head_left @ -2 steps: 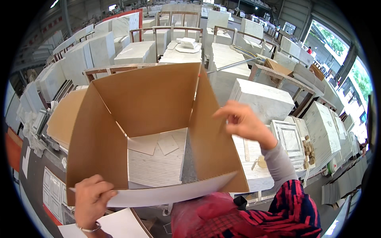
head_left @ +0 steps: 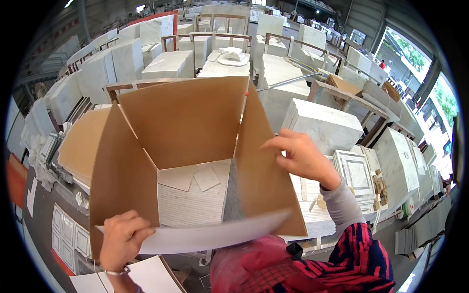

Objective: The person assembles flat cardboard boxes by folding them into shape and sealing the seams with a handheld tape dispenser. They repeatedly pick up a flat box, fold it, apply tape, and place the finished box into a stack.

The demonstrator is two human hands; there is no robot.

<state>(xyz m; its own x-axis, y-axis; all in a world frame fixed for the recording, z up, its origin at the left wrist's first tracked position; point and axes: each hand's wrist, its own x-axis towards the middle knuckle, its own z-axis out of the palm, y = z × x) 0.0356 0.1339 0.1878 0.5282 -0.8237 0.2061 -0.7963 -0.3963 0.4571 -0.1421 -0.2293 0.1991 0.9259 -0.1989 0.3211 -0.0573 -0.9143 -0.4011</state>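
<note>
An open, bottomless cardboard box (head_left: 185,122), brown inside, stands in front of me with its walls upright. Its near panel (head_left: 215,234) shows a white face and tilts inward. My left hand (head_left: 124,239) is closed on the left end of that panel, fingers curled over the edge. At the upper edge of the right wall, my right hand (head_left: 308,158) has its bent fingers inside and its thumb near the outer side, pinching the edge. Through the box I see a ribbed pale slab (head_left: 193,207) with two thin flat pieces on it.
Stacked white stone slabs (head_left: 317,119) stand beyond and to the right. Framed stone panels (head_left: 354,171) lie right of the box. Brown cardboard sheets (head_left: 85,141) rest at the left, and a white sheet (head_left: 146,276) lies below my left hand.
My left hand has moved right and slightly upward, carrying the end of the near panel inward, away from the left wall's corner. The right hand has barely shifted.
</note>
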